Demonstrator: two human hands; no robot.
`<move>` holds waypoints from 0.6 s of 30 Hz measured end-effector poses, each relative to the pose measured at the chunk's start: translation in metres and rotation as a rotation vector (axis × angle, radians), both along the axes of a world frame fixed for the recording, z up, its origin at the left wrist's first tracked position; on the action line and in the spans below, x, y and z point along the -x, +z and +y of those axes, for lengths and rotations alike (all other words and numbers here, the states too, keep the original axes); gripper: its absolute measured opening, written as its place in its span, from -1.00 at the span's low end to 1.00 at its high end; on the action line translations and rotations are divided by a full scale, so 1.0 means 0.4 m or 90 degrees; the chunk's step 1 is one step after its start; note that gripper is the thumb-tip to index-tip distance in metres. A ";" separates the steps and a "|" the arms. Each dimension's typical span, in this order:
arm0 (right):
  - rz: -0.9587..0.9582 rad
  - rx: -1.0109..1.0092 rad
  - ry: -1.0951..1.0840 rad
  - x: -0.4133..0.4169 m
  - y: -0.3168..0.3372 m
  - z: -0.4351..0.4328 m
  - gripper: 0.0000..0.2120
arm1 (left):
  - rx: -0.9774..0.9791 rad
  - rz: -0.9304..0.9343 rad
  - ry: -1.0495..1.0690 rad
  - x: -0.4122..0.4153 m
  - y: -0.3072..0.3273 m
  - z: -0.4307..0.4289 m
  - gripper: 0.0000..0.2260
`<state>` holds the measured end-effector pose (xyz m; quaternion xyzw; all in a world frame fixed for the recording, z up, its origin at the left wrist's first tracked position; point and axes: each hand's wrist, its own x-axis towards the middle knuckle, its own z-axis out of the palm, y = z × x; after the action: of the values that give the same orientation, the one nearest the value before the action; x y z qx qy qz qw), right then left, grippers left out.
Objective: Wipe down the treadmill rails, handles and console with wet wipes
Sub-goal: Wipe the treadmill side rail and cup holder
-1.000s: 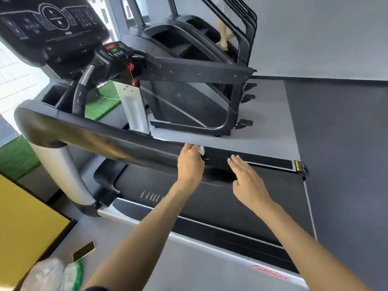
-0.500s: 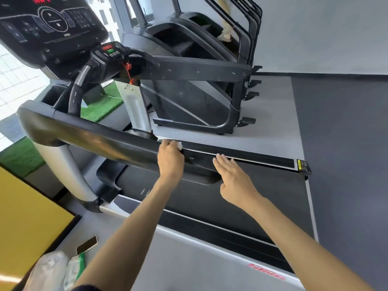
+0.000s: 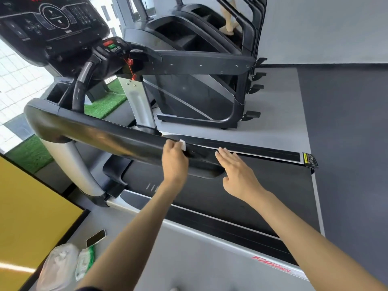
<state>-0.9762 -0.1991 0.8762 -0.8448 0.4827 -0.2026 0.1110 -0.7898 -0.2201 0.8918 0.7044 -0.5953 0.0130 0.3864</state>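
A black treadmill side rail [image 3: 100,135] runs across the middle of the head view, from a silver upright at the left to its free end near the centre. My left hand [image 3: 174,159] lies over the rail near that end and grips a small white wet wipe [image 3: 182,144], which peeks out past the fingers. My right hand [image 3: 235,166] hovers flat with straight fingers just beyond the rail's tip, above the black belt [image 3: 262,185]. The dark console [image 3: 50,24] with red digits sits at the top left, with a curved handle [image 3: 80,89] under it.
A pack of wet wipes [image 3: 85,262], a crumpled plastic bag [image 3: 56,267] and a phone [image 3: 96,238] lie on the grey floor at the bottom left beside a yellow panel [image 3: 31,206]. A black stair machine [image 3: 201,66] stands behind the treadmill; dark floor lies to the right.
My left hand slid along the rail toward the console with the wipe, then held its place. My right hand followed it leftward, staying flat near the rail's end.
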 end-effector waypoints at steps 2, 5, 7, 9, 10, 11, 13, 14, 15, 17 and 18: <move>0.001 0.000 -0.002 0.000 -0.004 0.000 -0.31 | 0.009 -0.018 -0.072 0.057 -0.028 0.024 -0.75; 0.003 0.007 0.002 0.001 -0.002 -0.001 -0.30 | 0.001 -0.074 -0.259 0.082 -0.033 0.059 -0.77; 0.003 0.009 0.003 0.003 -0.001 -0.002 -0.31 | 0.029 -0.060 -0.278 0.040 -0.017 0.060 -0.81; -0.006 0.008 -0.003 0.002 -0.003 -0.001 -0.31 | 0.055 0.009 -0.135 -0.024 0.004 0.039 -0.81; -0.007 0.007 -0.003 0.001 -0.005 0.001 -0.32 | 0.039 0.032 -0.055 -0.052 0.009 0.024 -0.78; -0.005 0.006 -0.002 0.000 -0.006 0.001 -0.31 | 0.018 0.033 -0.011 -0.069 0.007 0.014 -0.75; -0.005 0.007 -0.003 0.000 -0.008 0.000 -0.31 | 0.012 -0.020 -0.037 -0.045 -0.002 0.021 -0.73; -0.008 0.004 -0.004 0.001 -0.007 0.000 -0.31 | 0.017 -0.051 -0.075 -0.014 -0.018 0.031 -0.74; -0.009 0.002 -0.004 0.001 -0.005 -0.001 -0.31 | 0.020 -0.071 -0.117 0.021 -0.034 0.043 -0.75; -0.001 -0.006 0.000 0.003 -0.002 -0.001 -0.31 | 0.019 -0.104 -0.213 0.071 -0.053 0.065 -0.79; 0.005 -0.011 0.003 0.005 -0.003 -0.003 -0.31 | 0.017 -0.116 -0.254 0.079 -0.049 0.070 -0.81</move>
<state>-0.9781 -0.2003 0.8751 -0.8456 0.4831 -0.1949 0.1167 -0.8214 -0.1919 0.8724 0.5631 -0.7551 0.0076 0.3356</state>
